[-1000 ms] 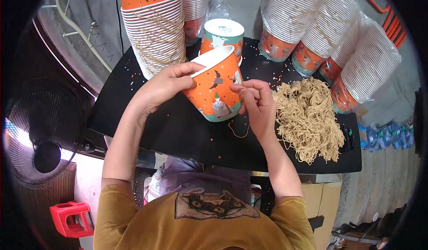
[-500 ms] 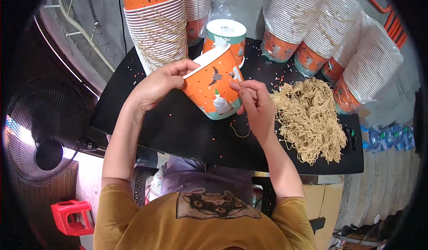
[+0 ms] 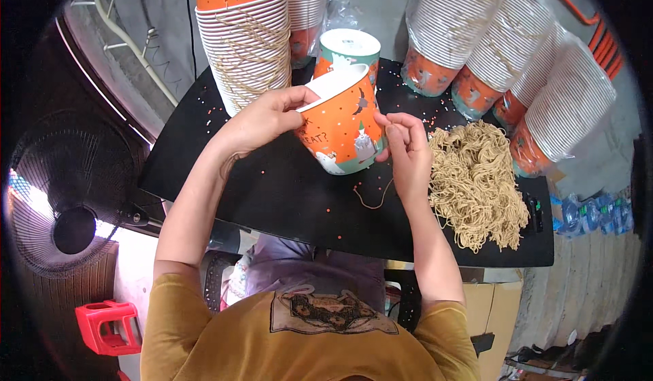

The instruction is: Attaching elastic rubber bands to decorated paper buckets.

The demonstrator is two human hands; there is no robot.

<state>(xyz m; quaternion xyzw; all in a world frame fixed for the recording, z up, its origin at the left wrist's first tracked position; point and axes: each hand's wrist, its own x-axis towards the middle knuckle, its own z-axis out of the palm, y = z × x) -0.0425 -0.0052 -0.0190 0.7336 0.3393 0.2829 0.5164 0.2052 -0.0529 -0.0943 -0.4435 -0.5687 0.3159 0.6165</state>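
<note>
**Here, both hands on one orange cup**

Here your left hand (image 3: 262, 119) is clamped on the rim of an orange cup (image 3: 340, 123), thumb on the outside and fingers curled at the white inside edge. The cup is tilted, its mouth turned up and to the left, held just above the black bench (image 3: 272, 191). Your right hand (image 3: 408, 151) is pressed against the cup's right side, fingertips pinched together on a thin tan string (image 3: 373, 201) whose loose end curls down onto the bench below the cup.

Just right of that hand lies a heap of tan strings (image 3: 476, 184), touching your wrist's outer side. Behind the held cup stands a second cup (image 3: 348, 48), upside down, with a teal band. A tall stack of cups (image 3: 248, 41) with strings hanging across it rises at the left rear of the bench, and several more stacks in clear wrap (image 3: 503, 55) lean at the right rear. Off the bench to your left stands a fan (image 3: 64, 204), with a red stool (image 3: 109, 326) on the floor near it.
</note>
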